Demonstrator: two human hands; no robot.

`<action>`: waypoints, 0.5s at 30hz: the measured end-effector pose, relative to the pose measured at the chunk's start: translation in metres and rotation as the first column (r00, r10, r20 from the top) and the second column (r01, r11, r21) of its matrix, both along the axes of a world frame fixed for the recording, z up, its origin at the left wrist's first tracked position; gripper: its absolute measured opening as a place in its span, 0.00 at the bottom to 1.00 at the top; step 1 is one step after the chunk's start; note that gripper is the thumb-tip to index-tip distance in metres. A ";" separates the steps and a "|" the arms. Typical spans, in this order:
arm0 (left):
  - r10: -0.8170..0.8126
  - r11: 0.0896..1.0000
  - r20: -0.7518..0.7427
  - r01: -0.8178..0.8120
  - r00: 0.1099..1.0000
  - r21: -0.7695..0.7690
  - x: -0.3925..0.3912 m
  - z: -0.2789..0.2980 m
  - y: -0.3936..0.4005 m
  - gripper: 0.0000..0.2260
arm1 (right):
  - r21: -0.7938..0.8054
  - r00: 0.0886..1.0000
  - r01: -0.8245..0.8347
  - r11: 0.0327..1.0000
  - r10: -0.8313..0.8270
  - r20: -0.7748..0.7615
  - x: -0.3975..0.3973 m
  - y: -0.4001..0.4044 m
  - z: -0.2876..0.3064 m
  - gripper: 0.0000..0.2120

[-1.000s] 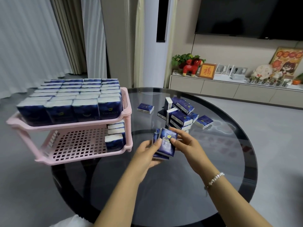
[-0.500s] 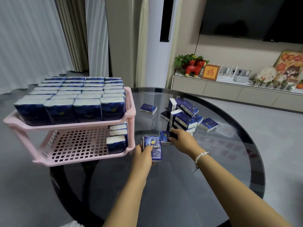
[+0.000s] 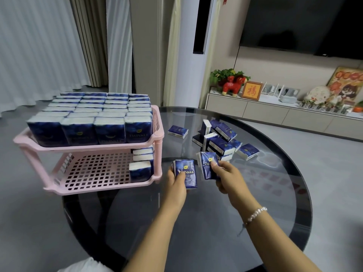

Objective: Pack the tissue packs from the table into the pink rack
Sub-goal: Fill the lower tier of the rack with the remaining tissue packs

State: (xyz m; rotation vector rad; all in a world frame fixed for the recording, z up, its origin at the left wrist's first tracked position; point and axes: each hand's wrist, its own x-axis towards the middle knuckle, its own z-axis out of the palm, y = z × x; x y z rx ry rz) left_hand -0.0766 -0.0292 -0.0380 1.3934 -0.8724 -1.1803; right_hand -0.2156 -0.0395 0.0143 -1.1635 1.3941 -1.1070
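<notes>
Pack [image 3: 208, 165] pinched between right fingers [image 3: 214, 164]

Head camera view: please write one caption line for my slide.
Each hand, left and right, holds blue tissue packs above the round glass table, beside the pink two-tier plastic rack.

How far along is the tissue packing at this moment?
Top tier of the pink rack looks full; the bottom tier has one short row. The left hand and right hand each hold packs. A loose pile remains on the table.
</notes>
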 end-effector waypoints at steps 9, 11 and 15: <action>-0.143 0.986 -0.141 0.129 0.980 -0.103 -0.006 0.037 0.022 0.15 | -0.122 0.997 -0.076 0.990 0.073 -0.031 0.031 0.036 0.003 0.07; -0.174 0.980 -0.113 0.160 0.978 -0.120 -0.005 0.035 0.023 0.21 | -0.116 0.996 -0.086 0.990 0.083 -0.029 0.033 0.040 0.006 0.08; -0.202 0.969 -0.057 0.191 0.978 -0.160 -0.001 0.032 0.024 0.16 | -0.071 0.992 -0.118 0.990 0.121 0.030 0.033 0.045 0.011 0.11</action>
